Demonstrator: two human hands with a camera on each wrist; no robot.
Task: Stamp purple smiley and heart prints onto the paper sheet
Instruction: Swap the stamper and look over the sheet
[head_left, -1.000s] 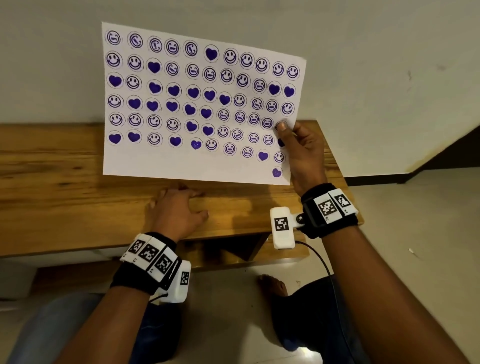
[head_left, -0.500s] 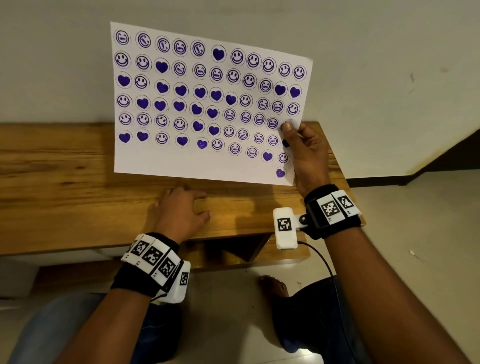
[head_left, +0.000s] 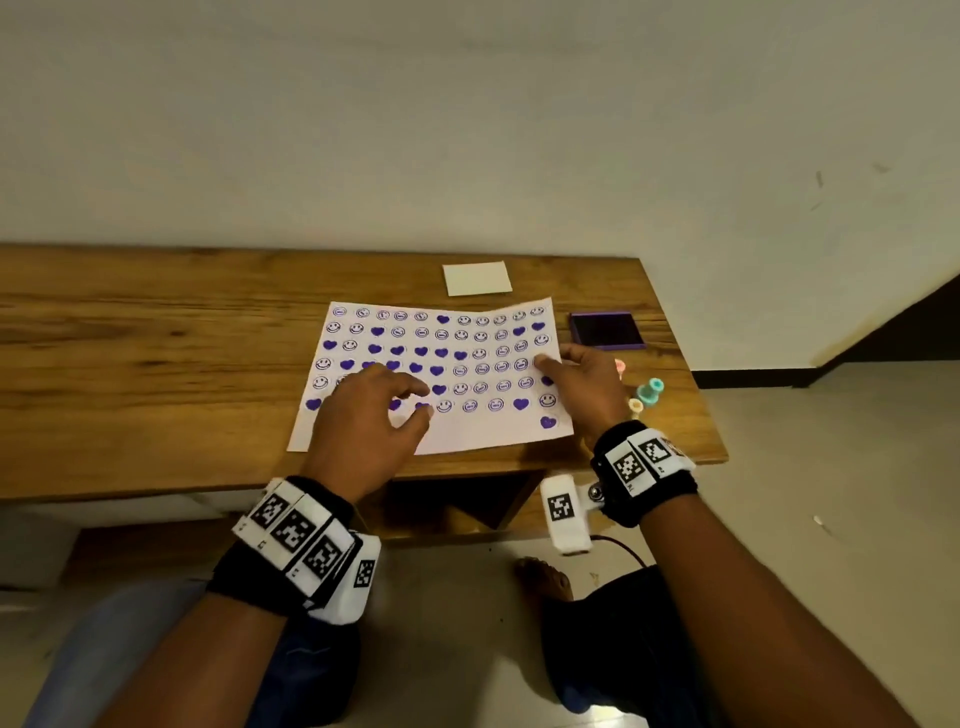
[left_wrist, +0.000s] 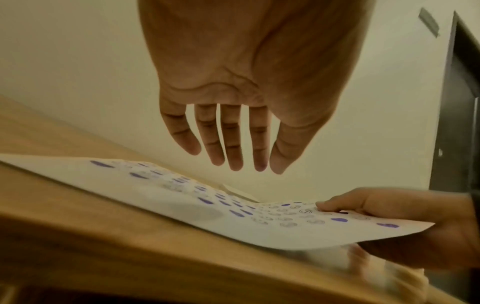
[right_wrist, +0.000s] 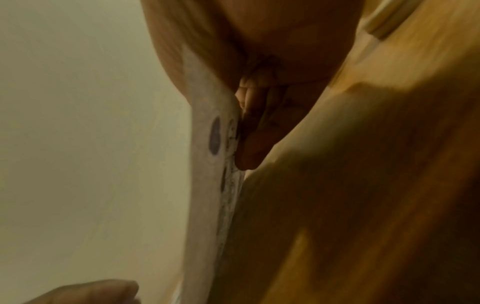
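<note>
Pinching thin paper sheet (head_left: 467, 431), right hand (head_left: 587, 387)

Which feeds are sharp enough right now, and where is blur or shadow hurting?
Head view: sharp, evenly lit, prints on the paper sheet readable. Left wrist view: left hand fairly clear, sheet's near edge smeared. Right wrist view: dim, soft, right hand in shadow.

**Right wrist view: sheet edge in pinch**

Right hand (right_wrist: 259, 67) is pinching the paper sheet (right_wrist: 202, 185) by its edge, fingers (right_wrist: 252, 144) lying against its underside. Sheet is showing edge-on, a purple heart print (right_wrist: 215, 136) just beside the fingers. Wooden table (right_wrist: 376, 185) is sitting right of the hand. Left hand (right_wrist: 85, 292) is showing blurred at bottom-left.
</note>
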